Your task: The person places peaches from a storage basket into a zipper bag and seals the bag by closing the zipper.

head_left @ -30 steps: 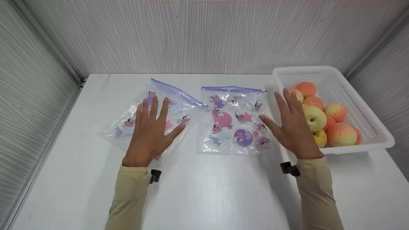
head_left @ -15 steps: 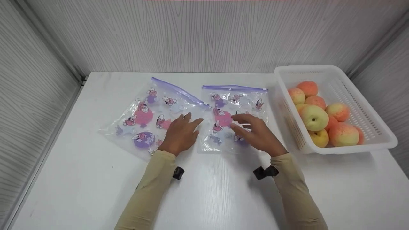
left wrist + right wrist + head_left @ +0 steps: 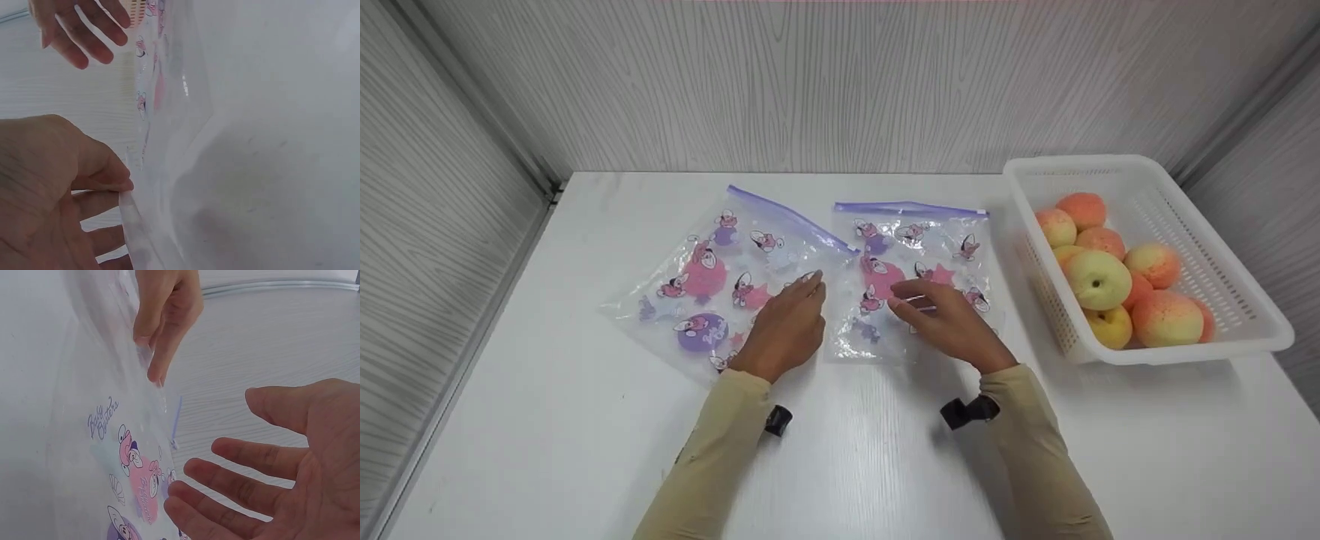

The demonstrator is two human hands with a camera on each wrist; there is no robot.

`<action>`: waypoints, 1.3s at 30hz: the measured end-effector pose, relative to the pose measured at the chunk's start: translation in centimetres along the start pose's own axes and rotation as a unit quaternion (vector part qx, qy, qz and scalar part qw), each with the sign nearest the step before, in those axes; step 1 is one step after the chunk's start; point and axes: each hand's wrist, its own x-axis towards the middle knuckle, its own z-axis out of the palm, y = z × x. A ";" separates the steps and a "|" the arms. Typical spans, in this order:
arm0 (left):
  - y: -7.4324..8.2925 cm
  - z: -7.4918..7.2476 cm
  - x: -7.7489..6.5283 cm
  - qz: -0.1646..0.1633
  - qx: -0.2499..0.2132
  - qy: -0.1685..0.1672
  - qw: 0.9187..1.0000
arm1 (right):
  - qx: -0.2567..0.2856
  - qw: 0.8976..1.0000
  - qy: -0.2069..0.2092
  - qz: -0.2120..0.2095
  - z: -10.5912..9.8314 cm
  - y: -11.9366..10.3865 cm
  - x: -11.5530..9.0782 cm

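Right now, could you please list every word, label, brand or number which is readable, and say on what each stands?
"Baby Oysters": printed on the right bag.
Lettering on its pink circle: too blurred to read.
Marks on the purple circle of the left bag: too small to read.
No other readable text appears.

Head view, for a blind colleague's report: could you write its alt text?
A left hand pinches the edge of an angled clear zip bag, while the right hand, fingers loosely bent, hovers over a second printed zip bag on a white table. At the right stands a white basket holding round fruit.
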 end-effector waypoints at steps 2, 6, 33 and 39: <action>0.2 -0.3 -0.4 0.006 -0.021 -0.005 1.000 | 0.001 1.000 0.008 0.002 0.0 0.2 0.1; 0.8 -0.7 -1.4 0.041 -0.042 0.005 0.998 | 0.040 0.999 0.031 0.004 0.0 0.7 0.2; 5.1 0.5 -5.4 0.215 -0.046 -0.078 0.972 | 0.206 0.964 0.066 0.155 -0.2 3.4 0.5; 5.0 -0.7 -4.8 0.150 -0.129 -0.044 0.979 | 0.222 0.961 0.023 0.165 -0.2 3.3 0.5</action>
